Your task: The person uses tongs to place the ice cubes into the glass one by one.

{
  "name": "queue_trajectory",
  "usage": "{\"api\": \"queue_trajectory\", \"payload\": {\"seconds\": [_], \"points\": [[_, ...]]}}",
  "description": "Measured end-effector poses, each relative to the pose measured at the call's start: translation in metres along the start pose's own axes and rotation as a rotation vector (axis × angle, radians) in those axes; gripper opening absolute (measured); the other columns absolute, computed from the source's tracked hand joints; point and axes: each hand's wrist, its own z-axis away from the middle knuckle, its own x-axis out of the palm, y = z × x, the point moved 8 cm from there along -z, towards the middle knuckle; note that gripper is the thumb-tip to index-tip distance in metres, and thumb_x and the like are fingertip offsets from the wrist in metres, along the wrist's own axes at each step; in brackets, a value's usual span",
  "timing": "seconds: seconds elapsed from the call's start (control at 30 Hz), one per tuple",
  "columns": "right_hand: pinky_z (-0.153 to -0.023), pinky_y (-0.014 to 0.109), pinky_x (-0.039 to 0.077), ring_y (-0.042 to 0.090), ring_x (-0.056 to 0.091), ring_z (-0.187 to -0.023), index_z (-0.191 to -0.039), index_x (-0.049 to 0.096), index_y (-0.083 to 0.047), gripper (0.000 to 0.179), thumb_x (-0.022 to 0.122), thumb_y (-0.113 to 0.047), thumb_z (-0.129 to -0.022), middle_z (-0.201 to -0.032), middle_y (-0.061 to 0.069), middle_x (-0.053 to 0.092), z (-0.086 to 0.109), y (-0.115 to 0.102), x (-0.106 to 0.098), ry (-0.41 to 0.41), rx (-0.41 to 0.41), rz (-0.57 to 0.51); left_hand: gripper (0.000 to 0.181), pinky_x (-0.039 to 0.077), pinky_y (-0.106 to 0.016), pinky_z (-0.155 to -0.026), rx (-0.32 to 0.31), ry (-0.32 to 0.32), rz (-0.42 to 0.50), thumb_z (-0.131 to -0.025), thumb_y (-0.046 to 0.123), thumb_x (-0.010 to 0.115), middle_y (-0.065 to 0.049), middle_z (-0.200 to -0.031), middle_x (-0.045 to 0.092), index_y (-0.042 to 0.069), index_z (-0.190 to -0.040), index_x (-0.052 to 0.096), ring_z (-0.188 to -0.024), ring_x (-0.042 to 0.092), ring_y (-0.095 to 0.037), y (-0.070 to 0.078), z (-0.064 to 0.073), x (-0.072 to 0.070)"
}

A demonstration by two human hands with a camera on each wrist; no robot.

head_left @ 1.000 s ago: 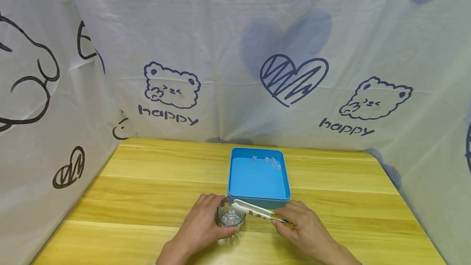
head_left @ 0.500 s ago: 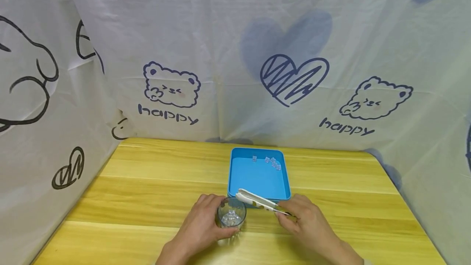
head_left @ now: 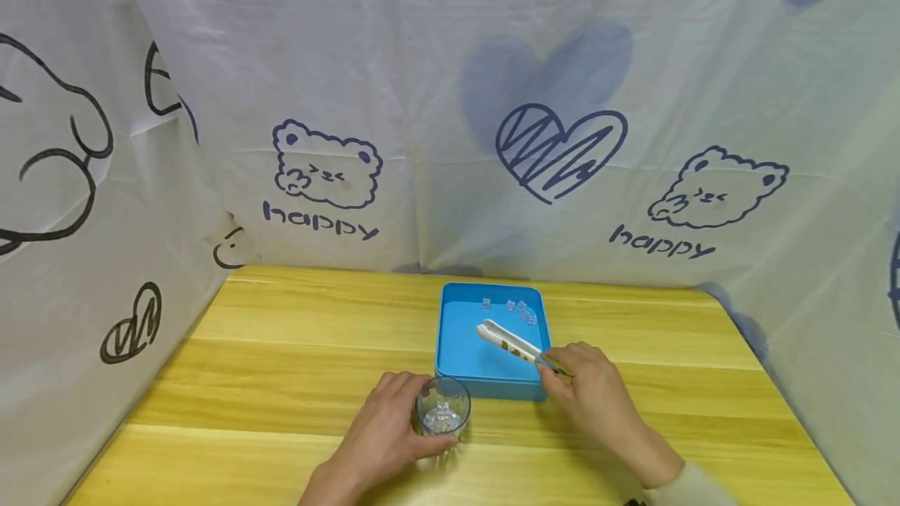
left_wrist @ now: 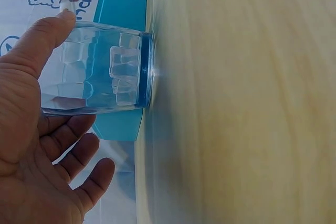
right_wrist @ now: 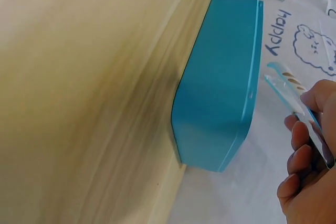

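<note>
My left hand (head_left: pixel 383 432) holds a clear drinking glass (left_wrist: pixel 100 69) upright on the table, thumb on one side and fingers on the other. Several clear cubes (left_wrist: pixel 125 74) lie at the bottom of the glass. In my right hand (head_left: pixel 594 385) is a pair of white-tipped tongs (head_left: pixel 509 340), gripped by the metal part. The tongs' tips hang over the blue tray (head_left: pixel 460 350), with no cube visible between them. Several more clear cubes (head_left: pixel 523 309) lie in the tray's far right part, and one clear cube (head_left: pixel 486 303) sits apart near the back wall.
The tray stands on a yellow wood-grain table (head_left: pixel 316 334), just behind the glass. A white cloth (head_left: pixel 436 201) with printed bears and hearts hangs behind the table and along its sides.
My right hand has carried the tongs from the glass's mouth up and to the right, over the tray. The left hand and the glass have stayed in place.
</note>
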Motion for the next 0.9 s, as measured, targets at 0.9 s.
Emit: {"api": "queue_trajectory", "payload": {"seconds": [0.9], "points": [[-0.072, 0.049, 0.054, 0.026, 0.058, -0.068, -0.081, 0.069, -0.003, 0.026, 0.075, -0.024, -0.096, -0.072, 0.007, 0.063, -0.057, 0.025, 0.043, -0.188, 0.157, 0.251, 0.081, 0.055, -0.043, -0.097, -0.023, -0.023, 0.0, -0.075, 0.056, 0.091, 0.001, -0.124, 0.066, 0.01, -0.136, 0.065, -0.109, 0.053, -0.016, 0.0, 0.0, 0.0]]}}
